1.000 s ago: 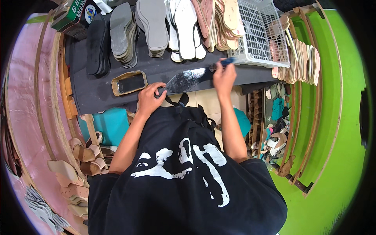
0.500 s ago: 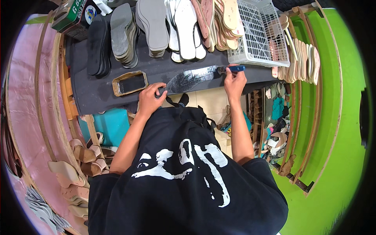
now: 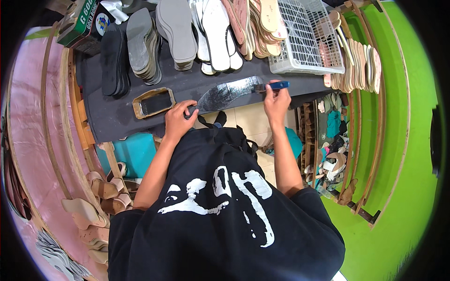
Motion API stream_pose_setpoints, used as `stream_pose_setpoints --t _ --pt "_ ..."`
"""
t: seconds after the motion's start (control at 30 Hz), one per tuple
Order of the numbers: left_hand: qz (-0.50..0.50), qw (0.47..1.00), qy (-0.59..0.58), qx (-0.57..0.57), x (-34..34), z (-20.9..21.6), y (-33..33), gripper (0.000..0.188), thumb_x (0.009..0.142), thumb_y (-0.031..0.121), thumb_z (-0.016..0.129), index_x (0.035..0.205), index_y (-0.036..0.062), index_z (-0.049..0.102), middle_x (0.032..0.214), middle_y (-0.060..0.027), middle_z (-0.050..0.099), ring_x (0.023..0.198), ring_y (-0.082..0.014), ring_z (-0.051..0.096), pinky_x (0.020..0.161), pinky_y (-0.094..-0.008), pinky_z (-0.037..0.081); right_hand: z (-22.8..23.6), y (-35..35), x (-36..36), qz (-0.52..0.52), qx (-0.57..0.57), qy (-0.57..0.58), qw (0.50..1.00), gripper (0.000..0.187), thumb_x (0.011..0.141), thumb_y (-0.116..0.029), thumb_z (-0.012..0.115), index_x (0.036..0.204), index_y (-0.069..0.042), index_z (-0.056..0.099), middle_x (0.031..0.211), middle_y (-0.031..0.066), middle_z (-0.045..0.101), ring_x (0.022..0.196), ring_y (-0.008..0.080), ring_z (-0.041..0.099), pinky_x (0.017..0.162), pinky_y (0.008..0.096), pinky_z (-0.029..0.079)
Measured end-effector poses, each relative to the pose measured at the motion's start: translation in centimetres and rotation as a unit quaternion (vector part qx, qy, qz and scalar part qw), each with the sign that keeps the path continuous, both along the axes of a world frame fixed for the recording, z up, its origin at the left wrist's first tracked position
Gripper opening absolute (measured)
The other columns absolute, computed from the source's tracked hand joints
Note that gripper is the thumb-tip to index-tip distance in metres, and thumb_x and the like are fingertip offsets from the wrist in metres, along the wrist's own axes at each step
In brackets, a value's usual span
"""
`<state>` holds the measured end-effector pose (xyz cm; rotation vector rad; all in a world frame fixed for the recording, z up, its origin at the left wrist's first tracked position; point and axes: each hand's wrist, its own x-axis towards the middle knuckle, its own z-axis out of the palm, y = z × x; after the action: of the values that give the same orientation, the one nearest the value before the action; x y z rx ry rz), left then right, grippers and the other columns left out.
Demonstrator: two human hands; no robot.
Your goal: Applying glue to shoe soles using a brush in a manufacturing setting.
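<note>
A dark shoe sole (image 3: 228, 95), wet and shiny on top, lies along the front edge of the black-covered worktable. My left hand (image 3: 180, 118) pinches its left end between thumb and fingers. In my right hand (image 3: 277, 104) is a brush with a blue handle (image 3: 280, 85). The brush head meets the sole's right end; its bristles are too small to make out clearly. Just beyond my left hand sits a brown-rimmed open container (image 3: 153, 102) with a dark inside.
Stacks of black soles (image 3: 114, 61), grey soles (image 3: 177, 33), white insoles (image 3: 216, 35) and beige insoles (image 3: 268, 16) line the table's back. A white plastic basket (image 3: 307, 40) stands back right, a green tin (image 3: 83, 25) back left. Racks with footwear flank me.
The brush has shifted slightly toward me at the sole's right end, and my right hand with it. My left hand keeps its hold. The whole view has turned a little.
</note>
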<state>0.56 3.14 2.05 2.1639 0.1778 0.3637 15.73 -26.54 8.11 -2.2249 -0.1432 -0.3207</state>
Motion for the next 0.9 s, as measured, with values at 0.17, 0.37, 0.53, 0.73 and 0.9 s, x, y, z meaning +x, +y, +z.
stream_pose_setpoints --t 0.17,0.37,0.53,0.73,0.9 --pt "-0.008 1.000 -0.004 0.006 0.2 0.0 0.0 0.031 0.082 0.007 0.087 0.112 0.0071 0.078 0.107 -0.0048 0.081 0.070 -0.0159 0.064 0.072 -0.0316 0.056 0.2 2.9 -2.4 0.187 -0.134 -0.135 0.964 0.044 0.069 0.011 0.062 0.110 -0.001 0.070 0.093 0.0156 0.064 0.091 0.0380 0.063 0.082 0.0490 0.052" --pt "-0.002 1.000 -0.012 -0.006 0.1 -0.2 0.0 0.031 0.082 0.007 0.087 0.112 0.0070 0.078 0.106 -0.0047 0.081 0.069 -0.0160 0.064 0.072 -0.0312 0.056 -0.4 6.2 -4.0 0.150 0.060 -0.018 0.987 0.020 0.088 0.002 0.073 0.107 -0.004 0.073 0.091 0.0147 0.072 0.081 0.0311 0.072 0.076 0.0399 0.058" --pt "0.000 1.000 0.001 0.006 0.0 -0.2 -0.1 0.031 0.082 0.007 0.087 0.112 0.0076 0.078 0.104 -0.0047 0.080 0.069 -0.0158 0.064 0.071 -0.0310 0.055 -1.2 0.6 2.0 -0.012 0.073 0.072 0.995 0.014 0.096 -0.001 0.075 0.109 -0.001 0.073 0.090 0.0102 0.078 0.073 0.0160 0.071 0.070 0.0317 0.056" --pt "-0.002 1.000 -0.002 0.002 0.1 0.1 -0.1 0.031 0.082 0.008 0.087 0.112 0.0083 0.079 0.105 -0.0043 0.081 0.070 -0.0155 0.064 0.071 -0.0312 0.055 -0.2 2.8 1.2 0.071 -0.129 -0.150 0.978 0.029 0.082 0.009 0.068 0.109 -0.002 0.071 0.098 0.0159 0.070 0.089 0.0366 0.070 0.080 0.0437 0.057" --pt "-0.001 1.000 -0.004 0.001 0.3 -0.3 0.0 0.031 0.082 0.009 0.087 0.112 0.0090 0.079 0.105 -0.0042 0.081 0.069 -0.0158 0.066 0.070 -0.0320 0.056 0.8 9.8 -3.9 0.223 0.017 -0.021 0.974 0.023 0.085 0.004 0.072 0.107 -0.003 0.071 0.095 0.0142 0.069 0.081 0.0338 0.069 0.075 0.0418 0.056"
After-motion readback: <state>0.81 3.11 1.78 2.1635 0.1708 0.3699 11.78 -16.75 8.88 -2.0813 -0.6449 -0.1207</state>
